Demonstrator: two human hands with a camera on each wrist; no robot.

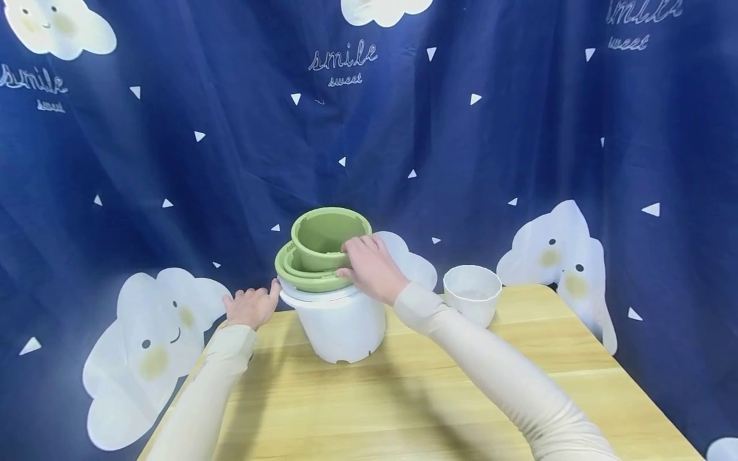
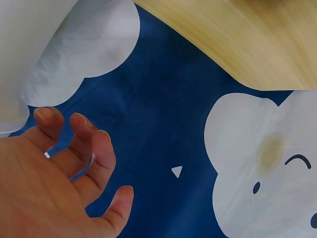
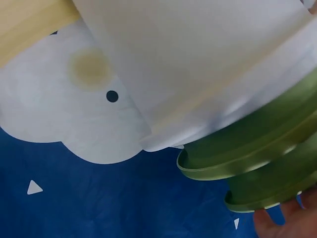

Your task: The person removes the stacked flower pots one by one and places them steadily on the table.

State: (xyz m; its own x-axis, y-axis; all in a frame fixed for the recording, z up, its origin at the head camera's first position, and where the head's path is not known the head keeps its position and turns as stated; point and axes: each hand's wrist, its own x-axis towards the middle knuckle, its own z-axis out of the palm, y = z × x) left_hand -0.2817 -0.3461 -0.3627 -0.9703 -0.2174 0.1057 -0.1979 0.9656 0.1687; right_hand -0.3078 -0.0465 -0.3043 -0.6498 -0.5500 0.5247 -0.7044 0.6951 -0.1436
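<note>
A large white flowerpot (image 1: 340, 326) stands upright on the wooden table, with green flowerpots nested in its mouth. The topmost green pot (image 1: 331, 234) rises tilted above a wider green rim (image 1: 311, 282). My right hand (image 1: 371, 266) pinches the near right side of the topmost pot's rim. In the right wrist view, fingertips (image 3: 262, 220) show at that green rim, below the white pot (image 3: 198, 59). My left hand (image 1: 252, 307) is beside the white pot's left rim, thumb right at the edge. Its fingers look loosely bent in the left wrist view and hold nothing.
A smaller white faceted pot (image 1: 473, 294) stands at the table's back, right of the stack. The wooden table (image 1: 346, 416) has rounded back corners. A blue curtain (image 1: 242, 160) with clouds and triangles hangs close behind it.
</note>
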